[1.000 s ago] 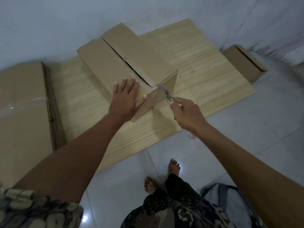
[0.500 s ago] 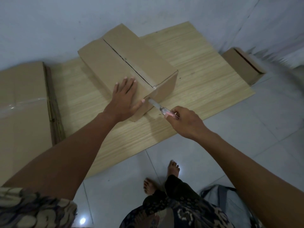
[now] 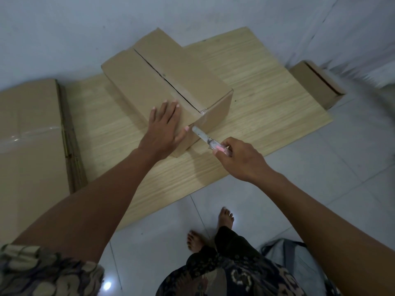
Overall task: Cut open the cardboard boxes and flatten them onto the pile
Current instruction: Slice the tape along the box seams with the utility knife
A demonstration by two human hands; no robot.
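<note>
A closed brown cardboard box sits on a wooden board on the floor, its top seam slit along the middle. My left hand presses flat on the box's near top corner with fingers spread. My right hand grips a box cutter, whose blade tip touches the box's near end face beside my left thumb. A pile of flattened cardboard lies to the left of the board. A second, smaller box stands at the board's right edge.
The white wall runs close behind the board. White floor tiles spread out on the right and near my bare feet. A grey bag lies at the lower right.
My right hand drew the cutter from the top end of the seam down the box's near end face. My left hand stayed on the box.
</note>
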